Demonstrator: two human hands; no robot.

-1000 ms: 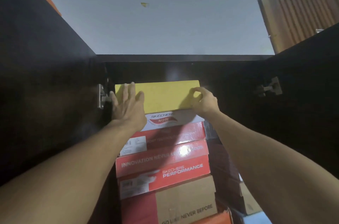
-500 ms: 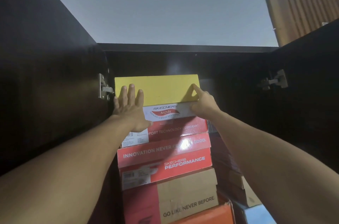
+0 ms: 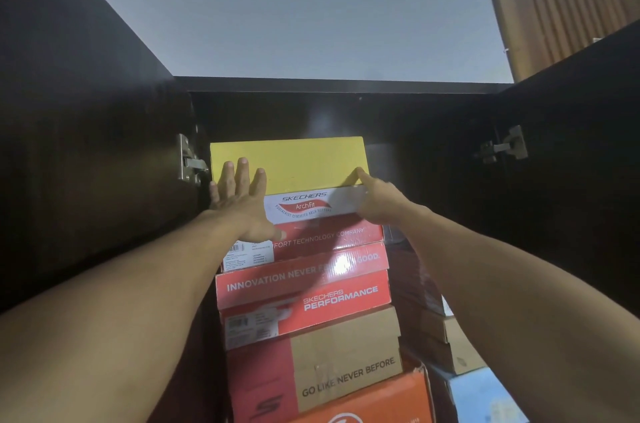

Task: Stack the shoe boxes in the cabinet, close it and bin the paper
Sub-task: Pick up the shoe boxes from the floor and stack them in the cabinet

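Observation:
A yellow shoe box (image 3: 301, 163) tops a tall stack inside the dark cabinet (image 3: 329, 85). Below it come a white Skechers ArchFit box (image 3: 304, 206), several red Skechers boxes (image 3: 304, 287) and a brown-and-red box (image 3: 346, 360). My left hand (image 3: 239, 201) lies flat with fingers spread over the yellow box's lower left corner and the white box. My right hand (image 3: 377, 201) touches the yellow box's lower right corner with its index fingertip, the other fingers curled. No paper is in view.
Both cabinet doors stand open, the left door (image 3: 86, 128) and right door (image 3: 571, 145), with metal hinges (image 3: 188, 159) (image 3: 504, 145). A lower second stack (image 3: 450, 346) with a light blue box (image 3: 485, 398) fills the right side. An orange box (image 3: 381, 402) sits at the bottom.
My left hand has slid lower on the yellow box's front. My right hand has gone from pinching the box's corner to touching it with one fingertip.

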